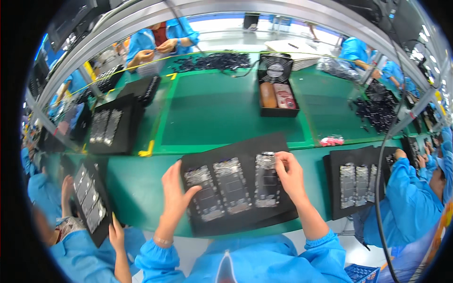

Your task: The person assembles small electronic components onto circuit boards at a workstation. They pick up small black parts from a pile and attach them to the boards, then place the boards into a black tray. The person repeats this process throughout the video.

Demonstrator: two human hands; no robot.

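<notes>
A black foam sheet [245, 146] lies tilted before me at the near edge of the green bench. On it are three flat silver-and-black assemblies that look like opened phone housings: a left one [205, 193], a middle one [232, 185] and a right one [267, 181]. My left hand [175, 191] grips the sheet's left edge, thumb on top and fingers partly hidden. At the upper right corner of the right housing, my right hand [289, 174] has its fingertips closed; thumb and fingers are bent together on that corner.
Ahead on the green bench [212, 108] stands a black box [278, 111] with a fan. Small black parts pile [212, 61] at the back. Co-workers' sheets of housings lie left [92, 203] and right [358, 184]. A black cable [379, 203] hangs at right, beneath a metal frame [264, 15].
</notes>
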